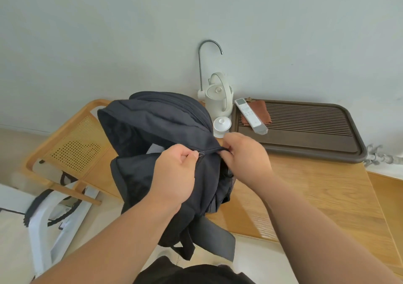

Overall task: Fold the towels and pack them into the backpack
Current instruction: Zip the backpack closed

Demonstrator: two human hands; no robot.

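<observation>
Two grips hold the backpack (157, 120), which slumps on the wooden bench (316, 192): your left grip (175, 170) pinches the metal zipper pull (201, 153), your right grip (244, 155) pinches the taut seam (212, 151) just beside it. Soft, matte black fabric; straps (218, 235) hang over the edge.

Your left forearm (122, 229) and right forearm (305, 218) are bare from the wrist down to the frame's lower edge. Your left hand (174, 170) and right hand (244, 155) are bare as well. Below the backpack (157, 126), closest to you, a black garment (192, 272) of plain matte cloth covers your body. You cannot tell whether it is a shirt or shorts.
</observation>
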